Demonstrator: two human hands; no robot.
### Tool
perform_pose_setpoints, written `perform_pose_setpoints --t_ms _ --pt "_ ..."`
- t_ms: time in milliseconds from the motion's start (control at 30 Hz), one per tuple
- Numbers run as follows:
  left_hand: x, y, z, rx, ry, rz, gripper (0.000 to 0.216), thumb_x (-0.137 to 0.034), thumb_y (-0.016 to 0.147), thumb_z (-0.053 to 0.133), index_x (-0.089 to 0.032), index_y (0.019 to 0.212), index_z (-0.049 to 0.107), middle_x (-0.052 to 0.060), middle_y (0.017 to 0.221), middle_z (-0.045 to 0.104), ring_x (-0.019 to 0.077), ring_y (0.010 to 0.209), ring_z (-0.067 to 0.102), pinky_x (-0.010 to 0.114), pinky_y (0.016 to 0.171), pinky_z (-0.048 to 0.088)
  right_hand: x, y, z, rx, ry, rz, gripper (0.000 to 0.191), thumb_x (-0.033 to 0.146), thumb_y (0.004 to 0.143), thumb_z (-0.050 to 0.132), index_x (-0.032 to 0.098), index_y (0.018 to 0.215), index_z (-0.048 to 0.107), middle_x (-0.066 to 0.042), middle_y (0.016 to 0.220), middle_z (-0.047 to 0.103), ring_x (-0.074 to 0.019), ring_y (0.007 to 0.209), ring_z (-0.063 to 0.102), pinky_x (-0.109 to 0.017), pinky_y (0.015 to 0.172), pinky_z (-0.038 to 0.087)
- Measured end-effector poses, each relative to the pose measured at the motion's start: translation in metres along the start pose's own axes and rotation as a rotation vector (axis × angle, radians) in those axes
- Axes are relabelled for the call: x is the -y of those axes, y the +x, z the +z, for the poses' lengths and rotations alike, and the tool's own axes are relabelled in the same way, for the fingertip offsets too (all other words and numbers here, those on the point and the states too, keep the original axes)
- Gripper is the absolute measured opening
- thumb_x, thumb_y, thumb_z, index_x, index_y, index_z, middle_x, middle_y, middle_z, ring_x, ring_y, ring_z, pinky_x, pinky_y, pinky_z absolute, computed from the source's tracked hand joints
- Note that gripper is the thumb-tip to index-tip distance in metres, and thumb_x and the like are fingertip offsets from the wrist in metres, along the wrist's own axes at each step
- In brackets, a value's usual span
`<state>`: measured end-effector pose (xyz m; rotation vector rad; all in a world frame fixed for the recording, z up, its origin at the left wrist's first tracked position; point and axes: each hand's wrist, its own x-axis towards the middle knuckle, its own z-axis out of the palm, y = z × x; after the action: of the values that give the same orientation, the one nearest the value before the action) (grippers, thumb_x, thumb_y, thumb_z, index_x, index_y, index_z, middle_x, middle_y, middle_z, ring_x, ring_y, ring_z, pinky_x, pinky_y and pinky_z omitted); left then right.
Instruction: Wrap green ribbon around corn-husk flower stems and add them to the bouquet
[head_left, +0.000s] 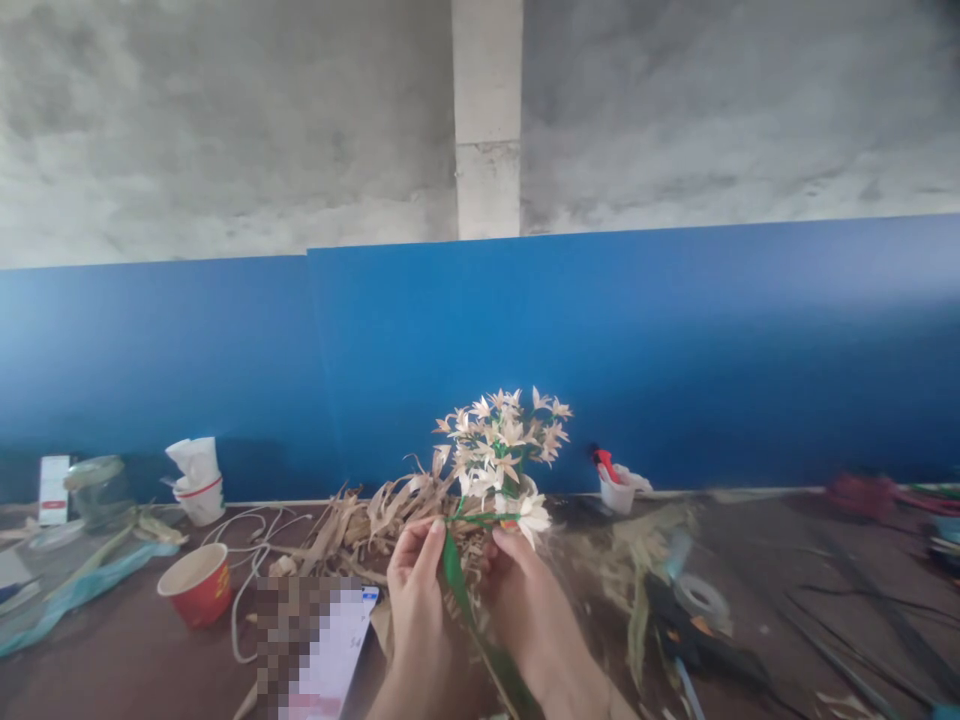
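A bunch of small cream paper flowers [504, 440] stands up on green stems just above my hands. My left hand [417, 590] pinches the stem bundle from the left, fingers closed round it. My right hand [525, 590] grips the same stems from the right, close under a larger white flower [534, 514]. A green strip of tape or leaf [456, 580] runs down between both hands toward me. Behind the flowers lies a heap of dry straw-coloured husks [375, 520] on the brown table [127, 660].
A red paper cup [198, 584] stands at left, with a white cord [251, 560] beside it. Further left are stacked cups [198, 482] and a glass jar [97, 490]. A small white cup with a red tool [616, 482] sits by the blue wall [675, 360]. Tape roll [702, 596] and dark tools lie at right.
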<state>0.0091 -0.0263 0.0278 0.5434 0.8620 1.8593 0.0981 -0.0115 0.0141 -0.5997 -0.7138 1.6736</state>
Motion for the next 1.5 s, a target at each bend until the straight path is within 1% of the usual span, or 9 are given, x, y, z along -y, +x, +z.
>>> perform_pose_setpoints --t_ms 200,300,367,433,600,733,900,1233,1500 --pt "-0.003 -0.002 0.004 -0.029 -0.056 -0.243 0.024 -0.035 0.068 0.065 -0.022 0.064 0.046 -0.007 0.043 0.051 0.0106 0.032 0.048 0.022 0.036 0.036 -0.031 -0.007 0.005 0.029 -0.078 0.001 0.026 0.046 0.074 0.056 0.021 0.067 0.060 -0.003 0.060 0.062 -0.0190 0.060 0.059 -0.032 0.058 0.044" --pt "-0.008 0.002 0.003 -0.042 0.000 -0.328 0.025 -0.040 0.070 0.061 -0.020 0.063 0.048 -0.003 0.044 0.053 0.0111 0.029 0.045 0.022 0.031 0.030 -0.023 -0.009 0.009 0.054 -0.040 0.047 0.024 0.043 0.074 0.056 0.020 0.072 0.062 -0.003 0.065 0.063 -0.0177 0.062 0.059 -0.030 0.059 0.044" --pt "-0.010 0.005 0.002 -0.050 -0.021 -0.294 0.021 -0.035 0.068 0.064 -0.019 0.065 0.050 -0.002 0.049 0.056 0.0114 0.035 0.050 0.021 0.034 0.034 -0.009 -0.009 0.010 0.058 -0.079 0.034 0.026 0.043 0.075 0.055 0.020 0.083 0.064 -0.004 0.074 0.066 -0.0184 0.067 0.060 -0.030 0.061 0.045" --pt "-0.010 0.007 0.001 -0.069 -0.056 -0.198 0.022 -0.030 0.064 0.070 -0.019 0.067 0.051 -0.004 0.050 0.056 0.0110 0.041 0.053 0.020 0.039 0.037 0.007 -0.011 0.010 0.010 -0.197 -0.099 0.029 0.042 0.073 0.059 0.022 0.094 0.063 -0.002 0.085 0.067 -0.0194 0.075 0.060 -0.030 0.066 0.045" --pt "-0.005 0.004 -0.002 -0.096 0.053 0.190 0.026 -0.035 0.062 0.074 -0.018 0.075 0.059 -0.005 0.059 0.057 0.0082 0.050 0.053 0.017 0.048 0.042 0.026 -0.014 0.004 -0.062 -0.325 -0.216 0.031 0.046 0.068 0.066 0.021 0.085 0.063 -0.001 0.081 0.067 -0.0200 0.079 0.059 -0.029 0.068 0.044" --pt "-0.001 -0.002 -0.005 -0.048 0.260 0.472 0.017 -0.033 0.066 0.072 -0.021 0.075 0.065 -0.002 0.072 0.063 0.0127 0.070 0.057 0.019 0.066 0.044 0.026 -0.007 0.000 -0.071 -0.195 -0.126 0.030 0.048 0.070 0.064 0.020 0.081 0.063 0.000 0.071 0.064 -0.0174 0.066 0.058 -0.028 0.060 0.044" --pt "0.004 -0.005 -0.009 0.042 0.443 0.643 0.008 -0.028 0.072 0.066 -0.022 0.077 0.066 0.002 0.076 0.063 0.0180 0.072 0.057 0.025 0.067 0.044 0.028 0.004 -0.006 -0.119 0.053 0.015 0.025 0.043 0.067 0.069 0.020 0.072 0.060 0.003 0.058 0.056 -0.0105 0.050 0.051 -0.023 0.049 0.041" --pt "-0.011 -0.007 -0.009 0.064 0.674 0.987 0.014 -0.012 0.066 0.068 -0.024 0.070 0.072 0.004 0.066 0.069 0.0210 0.070 0.061 0.030 0.077 0.038 0.031 -0.014 0.005 -0.357 -0.438 -0.371 0.026 0.045 0.069 0.064 0.019 0.066 0.061 -0.001 0.055 0.058 -0.0149 0.051 0.051 -0.026 0.048 0.040" --pt "-0.009 0.001 -0.013 0.241 0.864 1.305 0.017 -0.006 0.074 0.058 -0.020 0.079 0.064 0.000 0.067 0.067 0.0163 0.063 0.060 0.031 0.069 0.037 0.053 -0.025 0.009 -0.419 -0.928 -0.551 0.029 0.042 0.074 0.057 0.018 0.059 0.059 -0.004 0.056 0.065 -0.0159 0.050 0.056 -0.023 0.043 0.039"
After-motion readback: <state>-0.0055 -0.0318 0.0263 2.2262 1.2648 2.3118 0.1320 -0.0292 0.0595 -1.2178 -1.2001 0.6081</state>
